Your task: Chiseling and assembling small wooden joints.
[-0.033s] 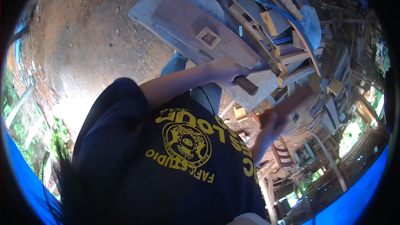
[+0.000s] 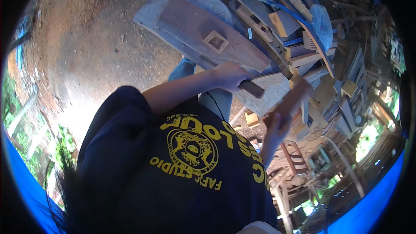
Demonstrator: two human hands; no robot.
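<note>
In the head view, two bare hands work, each with one piece of wood. The left hand [image 2: 231, 76] is curled round one short brown handle [image 2: 253, 89], its squared end jutting out past the fist; what lies at the handle's other end I cannot tell. The right hand [image 2: 278, 125] is wrapped about one longer reddish-brown wooden bar [image 2: 294, 96], slightly blurred, tilted up and away, its near end apart from the handle.

Just beyond the left hand, one brown plank [image 2: 186, 17] lies on one wide pale board [image 2: 147, 15]. One square wooden frame [image 2: 216, 42] with one opening rests on the plank. To the right stand one slim pale-green strip [image 2: 250, 33], one clear bluish plastic bag [image 2: 321, 21] and several wood blocks, too crowded to count exactly.
</note>
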